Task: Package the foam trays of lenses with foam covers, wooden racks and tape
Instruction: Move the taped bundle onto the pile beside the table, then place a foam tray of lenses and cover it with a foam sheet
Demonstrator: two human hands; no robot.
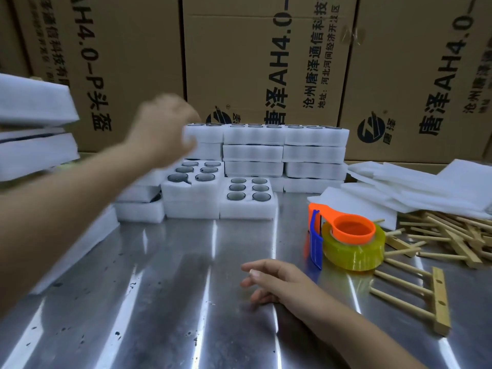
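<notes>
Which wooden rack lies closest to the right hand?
The pale wooden rack lying alone in front of the yellow tape roll, dowels pointing toward the right hand; the others are heaped farther back.

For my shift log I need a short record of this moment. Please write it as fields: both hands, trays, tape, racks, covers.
left hand: blurred, at the top of the stacked foam trays; grip unclear
right hand: low over the steel table, fingers relaxed, holds nothing
front foam tray: uncovered, six lenses visible
tape dispenser: orange and blue, on the table beside the right hand
wooden racks: loose pile at right
foam covers: heap behind the racks
</notes>
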